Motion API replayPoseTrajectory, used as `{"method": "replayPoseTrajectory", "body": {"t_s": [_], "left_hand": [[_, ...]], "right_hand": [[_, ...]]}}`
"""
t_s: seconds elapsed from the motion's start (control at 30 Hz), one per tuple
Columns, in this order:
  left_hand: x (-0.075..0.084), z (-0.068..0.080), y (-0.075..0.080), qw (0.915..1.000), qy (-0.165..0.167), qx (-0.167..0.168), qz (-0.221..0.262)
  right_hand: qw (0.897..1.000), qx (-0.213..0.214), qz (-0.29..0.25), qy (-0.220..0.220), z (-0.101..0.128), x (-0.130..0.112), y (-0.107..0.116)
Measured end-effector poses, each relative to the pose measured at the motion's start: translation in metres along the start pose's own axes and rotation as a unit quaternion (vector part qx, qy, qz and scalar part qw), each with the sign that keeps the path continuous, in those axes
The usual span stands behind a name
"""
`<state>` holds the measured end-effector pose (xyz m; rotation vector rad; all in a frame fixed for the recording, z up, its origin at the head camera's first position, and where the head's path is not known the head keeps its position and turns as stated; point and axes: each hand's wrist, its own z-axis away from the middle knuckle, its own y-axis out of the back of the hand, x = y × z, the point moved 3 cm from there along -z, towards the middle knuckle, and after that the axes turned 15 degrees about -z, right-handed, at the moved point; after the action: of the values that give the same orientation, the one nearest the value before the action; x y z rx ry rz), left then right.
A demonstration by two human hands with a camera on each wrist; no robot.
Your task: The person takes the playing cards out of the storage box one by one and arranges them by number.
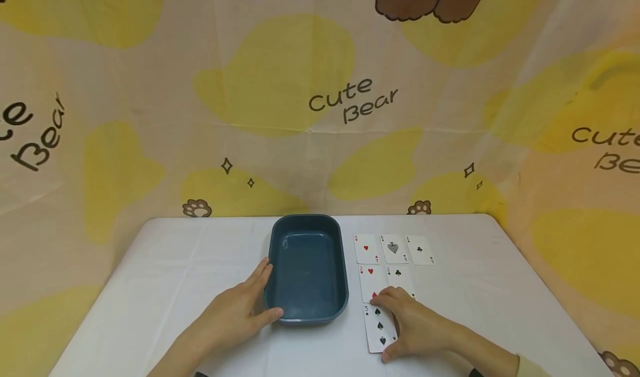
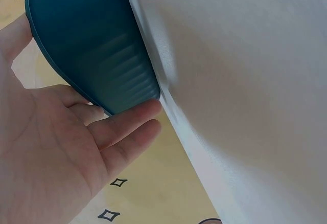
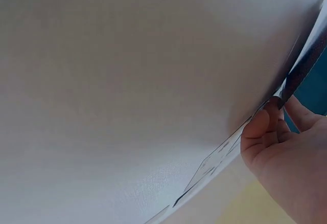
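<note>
White table [image 1: 165, 277]: tray [image 1: 307, 266], cards [image 1: 382, 277].

Right hand [image 1: 415, 327] hides part of 2 of hearts [image 1: 372, 283].
</note>
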<state>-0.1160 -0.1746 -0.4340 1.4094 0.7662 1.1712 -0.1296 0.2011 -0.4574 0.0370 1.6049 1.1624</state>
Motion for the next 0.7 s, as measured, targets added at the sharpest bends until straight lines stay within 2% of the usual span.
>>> {"method": "replayPoseTrajectory", "body": {"t_s": [0.27,0.5,0.7], "left_hand": [[0.000,0.000,0.000,1.0000,0.001,0.001,-0.002],[-0.001,0.002,0.001,1.0000,0.003,0.000,-0.003],[-0.001,0.002,0.002,0.9999,0.006,0.002,-0.008]], "right_hand": [[0.999,0.005,0.035,0.004,0.001,-0.003,-0.002],[1.000,0.004,0.031,0.000,-0.001,0.000,-0.003],[0.999,0.016,0.039,-0.019,0.000,0.001,0.012]]}}
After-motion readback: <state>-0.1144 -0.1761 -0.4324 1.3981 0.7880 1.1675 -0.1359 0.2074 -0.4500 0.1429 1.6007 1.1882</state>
